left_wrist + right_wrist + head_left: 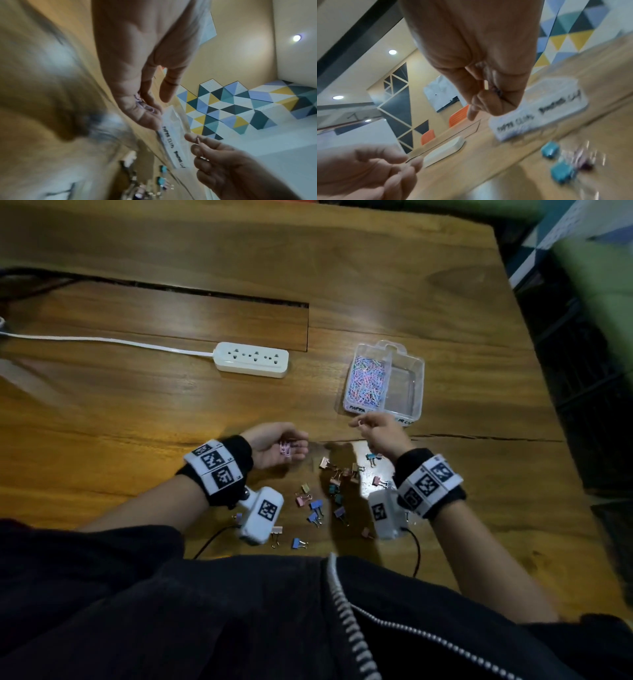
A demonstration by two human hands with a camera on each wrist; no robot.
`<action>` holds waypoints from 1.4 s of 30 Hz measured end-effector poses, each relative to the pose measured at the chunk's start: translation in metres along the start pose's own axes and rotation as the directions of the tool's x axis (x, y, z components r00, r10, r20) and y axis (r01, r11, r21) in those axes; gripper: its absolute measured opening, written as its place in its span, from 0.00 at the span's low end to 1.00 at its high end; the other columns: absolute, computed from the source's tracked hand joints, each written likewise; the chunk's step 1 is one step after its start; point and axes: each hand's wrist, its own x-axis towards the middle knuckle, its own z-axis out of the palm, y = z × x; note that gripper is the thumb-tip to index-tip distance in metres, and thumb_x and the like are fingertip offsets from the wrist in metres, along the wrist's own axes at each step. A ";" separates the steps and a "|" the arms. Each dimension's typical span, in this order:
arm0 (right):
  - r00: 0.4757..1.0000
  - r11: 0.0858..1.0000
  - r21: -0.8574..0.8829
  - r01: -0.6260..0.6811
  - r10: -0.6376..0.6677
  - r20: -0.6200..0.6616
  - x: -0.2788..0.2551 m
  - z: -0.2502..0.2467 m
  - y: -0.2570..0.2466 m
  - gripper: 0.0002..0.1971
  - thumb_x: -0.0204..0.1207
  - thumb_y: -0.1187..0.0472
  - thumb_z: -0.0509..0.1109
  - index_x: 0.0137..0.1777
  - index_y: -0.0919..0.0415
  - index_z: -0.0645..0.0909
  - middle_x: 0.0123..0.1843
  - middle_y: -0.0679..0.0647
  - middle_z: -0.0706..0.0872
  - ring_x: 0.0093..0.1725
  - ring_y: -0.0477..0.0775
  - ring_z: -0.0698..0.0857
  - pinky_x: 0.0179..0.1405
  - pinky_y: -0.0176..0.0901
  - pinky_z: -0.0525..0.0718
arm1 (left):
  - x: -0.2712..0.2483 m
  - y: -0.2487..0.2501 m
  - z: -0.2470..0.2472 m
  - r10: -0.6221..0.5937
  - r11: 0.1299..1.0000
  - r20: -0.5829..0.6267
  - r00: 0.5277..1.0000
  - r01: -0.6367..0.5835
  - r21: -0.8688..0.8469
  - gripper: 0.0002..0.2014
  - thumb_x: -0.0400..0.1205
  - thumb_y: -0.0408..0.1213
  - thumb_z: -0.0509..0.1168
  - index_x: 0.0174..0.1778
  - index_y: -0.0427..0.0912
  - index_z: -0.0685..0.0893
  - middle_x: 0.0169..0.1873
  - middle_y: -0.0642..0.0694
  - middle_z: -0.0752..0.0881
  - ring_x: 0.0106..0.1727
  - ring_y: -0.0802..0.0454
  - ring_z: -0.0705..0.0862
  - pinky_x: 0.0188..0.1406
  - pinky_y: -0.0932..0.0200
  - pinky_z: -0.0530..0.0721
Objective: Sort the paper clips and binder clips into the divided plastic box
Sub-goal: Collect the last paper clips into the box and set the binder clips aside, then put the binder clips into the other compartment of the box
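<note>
My right hand [383, 430] pinches one pale paper clip [360, 422] between thumb and forefinger, hovering just short of the near edge of the divided plastic box [416, 392]. The box lies straight ahead, its long axis running away from me; the left compartment, already heaped with paper clips [367, 383], is the one nearest my fingertips, while the right compartment looks bare. My left hand [277, 445] lies palm-up and cupped on the surface [137, 412], cradling a few pink clips [286, 448]. Binder clips [317, 505] sit scattered between my wrists.
</note>
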 end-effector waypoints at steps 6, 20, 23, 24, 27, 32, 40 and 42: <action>0.993 0.959 0.265 -0.099 0.114 -0.040 0.031 -0.035 -0.020 0.11 0.79 0.74 0.59 0.36 0.64 0.73 0.31 0.57 0.74 0.25 0.49 0.74 0.15 0.31 0.75 | 0.023 0.046 0.073 0.066 0.998 0.048 0.997 -0.066 -0.012 0.06 0.82 0.30 0.56 0.39 0.35 0.74 0.28 0.46 0.70 0.30 0.54 0.72 0.28 0.63 0.84; 0.957 0.940 0.331 0.085 0.016 -0.290 0.022 -0.037 -0.002 0.21 0.76 0.81 0.51 0.65 0.69 0.74 0.69 0.61 0.75 0.57 0.49 0.80 0.49 0.36 0.82 | 0.028 0.075 0.063 0.227 0.943 0.065 0.972 -0.236 0.236 0.13 0.83 0.42 0.56 0.58 0.39 0.77 0.58 0.40 0.78 0.56 0.46 0.78 0.52 0.55 0.81; 0.947 0.966 0.259 -0.007 0.090 -0.310 -0.004 -0.045 0.033 0.14 0.76 0.78 0.55 0.53 0.63 0.78 0.52 0.52 0.80 0.50 0.50 0.79 0.37 0.31 0.78 | 0.014 0.053 0.014 0.317 0.688 -0.096 0.943 -0.159 0.708 0.09 0.80 0.36 0.63 0.56 0.45 0.77 0.57 0.44 0.79 0.53 0.48 0.77 0.45 0.56 0.80; 0.949 0.977 0.201 -0.069 0.127 -0.289 -0.012 -0.046 0.046 0.14 0.75 0.77 0.57 0.53 0.62 0.78 0.51 0.52 0.79 0.53 0.53 0.78 0.40 0.34 0.79 | 0.007 0.043 -0.004 0.325 0.576 -0.131 0.937 -0.086 0.813 0.13 0.79 0.34 0.65 0.58 0.44 0.76 0.58 0.43 0.78 0.54 0.47 0.77 0.46 0.55 0.79; 0.943 0.962 -0.068 -0.264 0.243 -0.226 -0.031 -0.043 0.083 0.21 0.73 0.76 0.63 0.64 0.60 0.74 0.62 0.61 0.77 0.59 0.59 0.79 0.46 0.43 0.83 | -0.016 0.014 -0.049 0.301 0.258 -0.272 0.914 0.196 0.946 0.27 0.74 0.31 0.71 0.69 0.39 0.71 0.67 0.38 0.74 0.65 0.41 0.75 0.61 0.50 0.75; 0.916 0.860 -0.323 -0.395 0.341 -0.210 -0.057 -0.022 0.113 0.29 0.68 0.72 0.71 0.68 0.53 0.70 0.68 0.63 0.68 0.66 0.66 0.72 0.65 0.60 0.79 | -0.043 -0.031 -0.095 0.106 -0.019 -0.473 0.875 0.477 0.879 0.41 0.68 0.31 0.77 0.74 0.37 0.62 0.72 0.35 0.66 0.68 0.37 0.73 0.61 0.49 0.80; 0.985 0.990 -0.053 -0.132 0.125 -0.115 -0.080 0.036 0.108 0.37 0.68 0.73 0.71 0.75 0.51 0.63 0.70 0.60 0.67 0.65 0.61 0.76 0.67 0.56 0.79 | -0.026 -0.078 -0.068 0.278 0.167 -0.332 0.901 0.295 0.941 0.16 0.75 0.27 0.68 0.56 0.39 0.73 0.62 0.39 0.78 0.52 0.48 0.76 0.46 0.60 0.75; 0.989 0.999 0.011 -0.051 0.052 -0.138 -0.084 0.040 0.106 0.35 0.70 0.72 0.69 0.75 0.50 0.62 0.68 0.59 0.69 0.60 0.57 0.78 0.64 0.54 0.81 | -0.025 -0.077 -0.049 0.272 0.271 -0.239 0.932 0.164 0.948 0.20 0.73 0.28 0.71 0.58 0.42 0.74 0.61 0.41 0.79 0.49 0.52 0.75 0.46 0.61 0.75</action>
